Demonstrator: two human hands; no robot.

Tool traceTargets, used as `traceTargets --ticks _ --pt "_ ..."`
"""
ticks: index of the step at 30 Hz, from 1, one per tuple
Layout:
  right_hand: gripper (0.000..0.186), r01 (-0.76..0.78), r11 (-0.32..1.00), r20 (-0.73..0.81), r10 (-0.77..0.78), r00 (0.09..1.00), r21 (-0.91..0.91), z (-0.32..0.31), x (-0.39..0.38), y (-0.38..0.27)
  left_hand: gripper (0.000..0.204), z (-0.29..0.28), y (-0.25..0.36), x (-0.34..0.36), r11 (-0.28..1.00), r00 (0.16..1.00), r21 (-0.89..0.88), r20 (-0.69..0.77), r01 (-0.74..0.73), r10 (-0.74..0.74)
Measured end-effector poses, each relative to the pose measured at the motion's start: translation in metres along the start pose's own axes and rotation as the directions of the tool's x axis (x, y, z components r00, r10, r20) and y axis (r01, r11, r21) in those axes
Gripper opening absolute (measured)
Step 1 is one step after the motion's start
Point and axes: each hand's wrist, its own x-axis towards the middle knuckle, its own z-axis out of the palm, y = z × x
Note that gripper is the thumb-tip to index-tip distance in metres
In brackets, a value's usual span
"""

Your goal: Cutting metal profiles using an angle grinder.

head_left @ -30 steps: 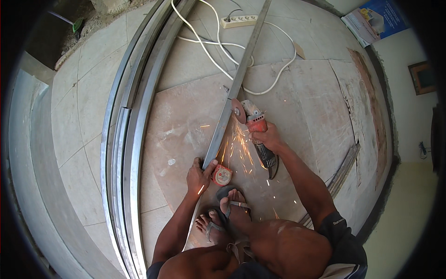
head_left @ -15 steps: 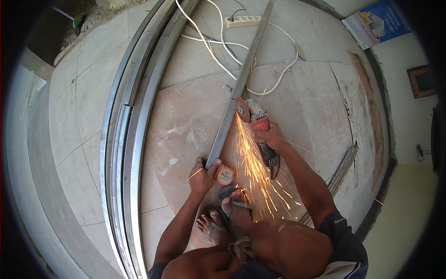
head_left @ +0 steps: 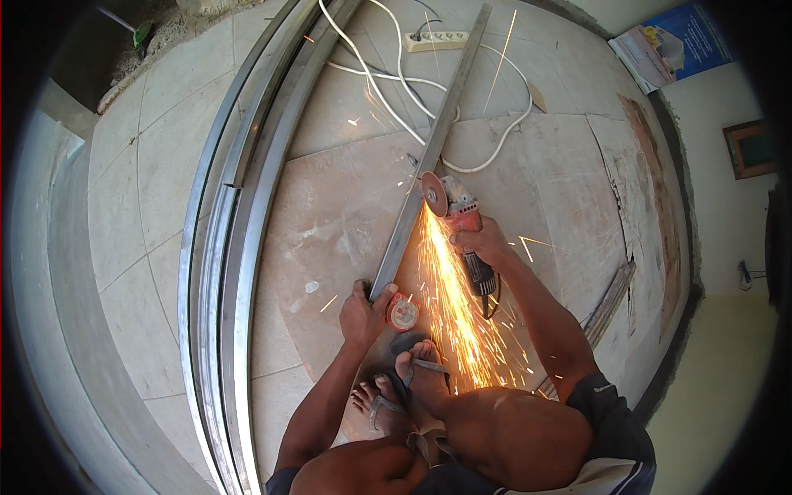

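Note:
My left hand [head_left: 363, 316] is closed round the near end of a long grey metal bar [head_left: 410, 200] that slants away across the floor. In my right hand [head_left: 485, 246] is a red and black angle grinder [head_left: 467, 223], gripped by its body. Its reddish-brown disc [head_left: 434, 194] meets the right edge of the bar. Orange sparks [head_left: 450, 305] stream from that contact toward my feet. Right beside my left hand lies a round red and white tape measure [head_left: 403, 313]. The depth of the cut is hidden by the disc and glare.
Several long metal profiles [head_left: 247, 272] lie along the left. Beyond the bar, a white power strip [head_left: 436, 40] and looped white cable [head_left: 404, 78] rest on the tiles. My sandalled feet [head_left: 425, 367] are near the sparks. A wooden strip [head_left: 609, 301] lies at the right.
The spark stream is thicker and brighter, with stray sparks now flying past the far end of the bar. Both hands keep nearly the same positions and grips.

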Motion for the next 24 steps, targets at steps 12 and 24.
traceTargets --ticks 12,24 --pt "0.037 -0.082 0.997 0.023 0.082 0.996 -0.001 -0.005 0.000 -0.003 0.076 0.005 0.001 0.001 1.000 1.000 -0.015 0.007 -0.008 0.008" --pt "0.040 -0.086 0.994 -0.015 0.085 0.996 -0.072 -0.003 0.005 0.006 0.065 0.005 0.002 0.000 1.000 0.998 0.016 -0.063 -0.004 0.005"
